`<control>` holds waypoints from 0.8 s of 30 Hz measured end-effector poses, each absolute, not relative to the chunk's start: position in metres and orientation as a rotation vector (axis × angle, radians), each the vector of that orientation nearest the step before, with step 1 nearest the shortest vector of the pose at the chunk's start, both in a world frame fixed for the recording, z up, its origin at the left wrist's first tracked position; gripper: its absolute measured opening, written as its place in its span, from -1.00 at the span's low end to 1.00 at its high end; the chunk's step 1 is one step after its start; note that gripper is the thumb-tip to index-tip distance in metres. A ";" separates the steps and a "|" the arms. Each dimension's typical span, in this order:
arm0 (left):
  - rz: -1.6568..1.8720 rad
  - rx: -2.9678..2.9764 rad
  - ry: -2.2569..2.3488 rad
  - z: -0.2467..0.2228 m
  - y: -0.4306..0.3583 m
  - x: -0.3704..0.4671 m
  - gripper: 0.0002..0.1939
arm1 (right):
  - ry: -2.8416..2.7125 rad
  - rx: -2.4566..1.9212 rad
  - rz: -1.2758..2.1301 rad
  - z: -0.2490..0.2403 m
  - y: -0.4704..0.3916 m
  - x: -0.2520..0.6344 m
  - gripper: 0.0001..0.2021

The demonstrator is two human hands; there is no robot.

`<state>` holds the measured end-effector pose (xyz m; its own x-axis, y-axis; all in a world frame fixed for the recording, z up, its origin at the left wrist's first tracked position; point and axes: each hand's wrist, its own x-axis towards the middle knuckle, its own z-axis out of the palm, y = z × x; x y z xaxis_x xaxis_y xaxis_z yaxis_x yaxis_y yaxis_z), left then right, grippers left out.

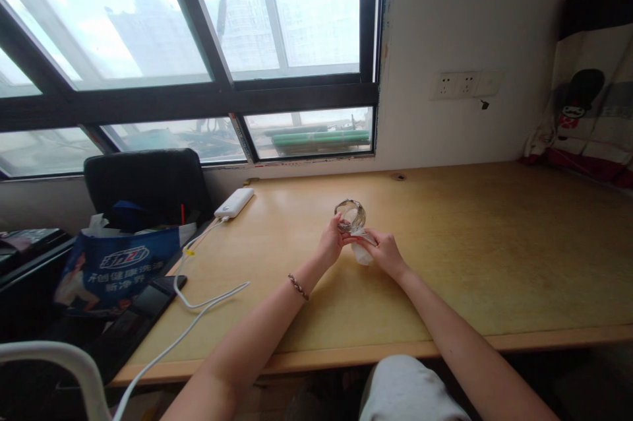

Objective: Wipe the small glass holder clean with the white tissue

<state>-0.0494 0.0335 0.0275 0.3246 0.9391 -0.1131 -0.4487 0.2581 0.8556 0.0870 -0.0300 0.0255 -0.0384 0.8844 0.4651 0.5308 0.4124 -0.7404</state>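
Hands' grips hold a glass (351, 215) and white cloth (361, 251) above a wooden desk (494, 262) by windows (188, 45).

Left hand (330, 244) grips a clear glass (351, 215) by its rim, fingertips (341, 228) pinching it. Right hand (383, 251) has a white tissue (362, 252) bunched just below those fingertips, over the wooden desk (494, 249).

Both bare forearms reach forward and angle inward, meeting at the middle. The left hand (330, 243) curls its fingers in a pinch, a braided band around its wrist. The right hand (383, 252) sits just beside it, fingers closed, fingertips nearly touching the left's.
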 end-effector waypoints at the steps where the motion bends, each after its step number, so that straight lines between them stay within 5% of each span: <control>1: 1.090 0.847 0.789 0.025 0.039 -0.052 -0.67 | -1.688 -1.246 0.459 0.025 -0.030 0.087 -0.73; 13: 1.254 1.254 2.092 0.010 0.121 -0.177 -0.60 | -1.463 -1.323 0.402 0.022 -0.025 0.092 -0.71; 24: 1.298 1.083 2.102 0.009 0.127 -0.208 -0.62 | -1.526 -1.343 0.359 0.024 -0.028 0.091 -0.70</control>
